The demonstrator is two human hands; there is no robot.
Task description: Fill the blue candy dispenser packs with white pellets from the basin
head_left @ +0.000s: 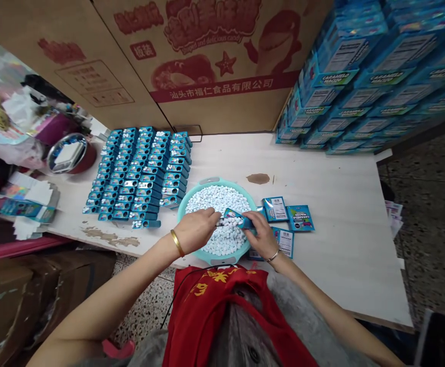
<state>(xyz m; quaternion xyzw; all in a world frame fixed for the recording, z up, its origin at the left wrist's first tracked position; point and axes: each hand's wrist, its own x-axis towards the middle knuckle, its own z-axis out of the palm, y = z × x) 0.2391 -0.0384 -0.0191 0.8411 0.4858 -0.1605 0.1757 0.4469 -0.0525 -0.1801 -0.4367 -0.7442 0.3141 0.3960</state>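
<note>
My left hand, with a gold bangle at the wrist, is closed in a pinch above the basin. It grips what looks like a small spoon, mostly hidden by the fingers and a heap of white candies. My right hand is closed around a small blue candy box, tilted so its end meets that heap. Below both hands, a pale turquoise basin is filled with white candy pieces. To the right of my right hand lie several flat blue candy packs, some overlapping.
Rows of small blue boxes stand at the table's left. Stacked blue display cartons rise at the back right. Large cardboard cartons line the back. A metal pot stands at the far left of the worn white table.
</note>
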